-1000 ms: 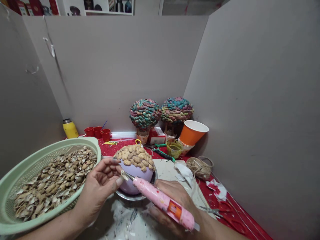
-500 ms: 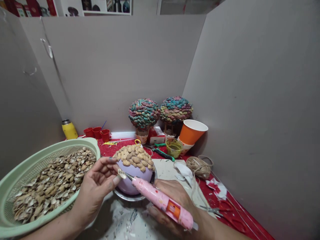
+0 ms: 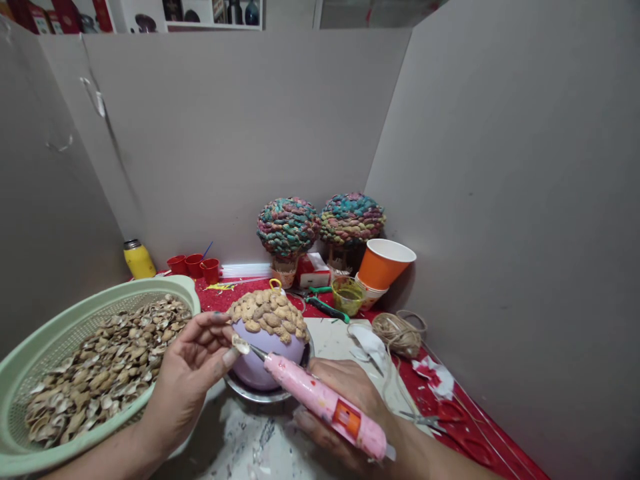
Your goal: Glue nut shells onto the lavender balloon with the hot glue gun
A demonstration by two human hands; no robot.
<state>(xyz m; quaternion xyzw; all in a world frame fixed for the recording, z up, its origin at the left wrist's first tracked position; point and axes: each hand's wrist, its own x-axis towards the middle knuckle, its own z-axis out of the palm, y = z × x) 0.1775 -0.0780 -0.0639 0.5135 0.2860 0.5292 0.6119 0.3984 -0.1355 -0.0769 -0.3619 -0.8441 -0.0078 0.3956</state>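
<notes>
Between its thumb and fingertips, my left hand (image 3: 200, 357) pinches a half peanut shell (image 3: 241, 344), hollow side showing. My right hand (image 3: 345, 393) grips a pink hot glue gun (image 3: 320, 399) with an orange switch. Its metal nozzle points left, right at the edge of the shell; whether they touch I cannot tell. Behind both hands a lilac balloon (image 3: 255, 369) rests in a metal bowl (image 3: 273, 398). Peanut shells (image 3: 270, 313) cover the balloon's top in a packed layer, and its lower part is bare.
At left stands a green basket (image 3: 65, 307) of peanut shells. Two colourful shell-covered trees (image 3: 287, 228) stand at the back, near orange paper cups (image 3: 385, 267) and a small yellowish tub (image 3: 349, 297). Twine (image 3: 399, 333) and red-handled scissors (image 3: 457, 433) lie at right. Grey partitions surround the table.
My left hand has shifted slightly left with the shell, opening a small gap towards the nozzle. The glue gun and balloon stay almost where they were.
</notes>
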